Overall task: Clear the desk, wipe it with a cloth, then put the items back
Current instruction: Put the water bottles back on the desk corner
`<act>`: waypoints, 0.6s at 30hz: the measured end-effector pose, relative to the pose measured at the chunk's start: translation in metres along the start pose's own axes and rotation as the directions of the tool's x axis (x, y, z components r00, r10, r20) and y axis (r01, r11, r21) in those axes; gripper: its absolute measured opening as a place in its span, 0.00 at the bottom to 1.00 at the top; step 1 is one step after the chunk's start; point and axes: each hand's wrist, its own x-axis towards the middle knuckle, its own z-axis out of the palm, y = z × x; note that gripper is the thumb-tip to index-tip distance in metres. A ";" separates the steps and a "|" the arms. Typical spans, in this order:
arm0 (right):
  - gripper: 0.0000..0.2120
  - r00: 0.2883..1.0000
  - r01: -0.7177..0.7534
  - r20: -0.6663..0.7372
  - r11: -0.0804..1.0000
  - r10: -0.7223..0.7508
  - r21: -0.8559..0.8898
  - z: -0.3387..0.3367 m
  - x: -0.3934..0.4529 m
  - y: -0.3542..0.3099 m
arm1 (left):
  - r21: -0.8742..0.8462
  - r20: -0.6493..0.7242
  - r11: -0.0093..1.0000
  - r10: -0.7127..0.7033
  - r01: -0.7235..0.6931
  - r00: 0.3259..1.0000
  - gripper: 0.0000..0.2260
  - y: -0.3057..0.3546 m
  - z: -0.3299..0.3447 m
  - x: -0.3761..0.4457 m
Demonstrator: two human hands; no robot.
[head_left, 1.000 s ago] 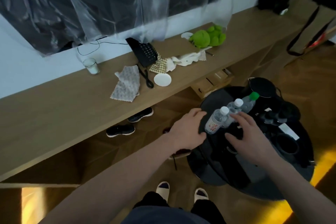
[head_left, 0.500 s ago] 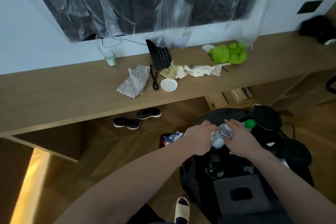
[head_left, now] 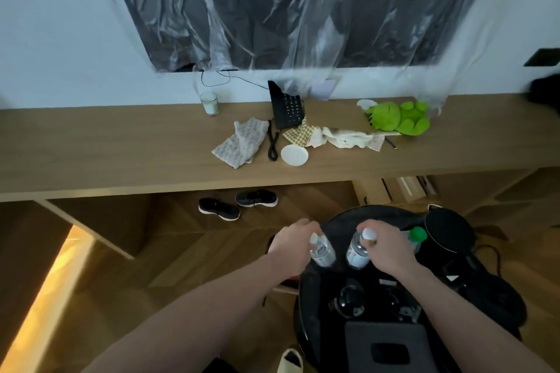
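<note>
My left hand (head_left: 292, 247) grips a clear water bottle (head_left: 324, 253) by its neck over the round black side table (head_left: 306, 306). My right hand (head_left: 389, 248) grips a second bottle (head_left: 357, 254) with a white cap. A green-capped bottle (head_left: 416, 238) lies just behind my right hand. On the long wooden desk (head_left: 121, 148) lie a grey cloth (head_left: 242, 142), a black phone (head_left: 286, 107), a white dish (head_left: 294, 155), a checked and white cloth (head_left: 333, 138), a green plush toy (head_left: 400, 118) and a candle glass (head_left: 209, 103).
A black kettle (head_left: 448, 232), a glass (head_left: 350, 301) and a dark box (head_left: 388, 348) share the side table. Two black shoes (head_left: 238, 204) sit under the desk. A plastic-covered screen (head_left: 303, 6) hangs on the wall above.
The two bottles, held together before, are now apart, one in each hand. The view has tilted up and turned square to the desk.
</note>
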 end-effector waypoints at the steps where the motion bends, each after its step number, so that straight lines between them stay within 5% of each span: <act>1: 0.12 1.000 0.007 -0.005 1.000 -0.007 0.013 -0.003 0.000 -0.001 | 0.005 -0.018 1.000 0.002 -0.002 1.000 0.17 -0.003 -0.005 -0.002; 11: 0.12 0.951 0.305 -0.055 0.952 -0.304 0.017 -0.048 -0.008 -0.108 | 0.041 -0.225 0.999 0.012 -0.003 0.974 0.11 -0.060 -0.138 -0.042; 18: 0.12 0.868 0.489 -0.109 0.872 -0.484 0.023 -0.071 -0.005 -0.256 | 0.060 -0.543 0.997 0.071 -0.045 0.837 0.10 -0.113 -0.288 -0.104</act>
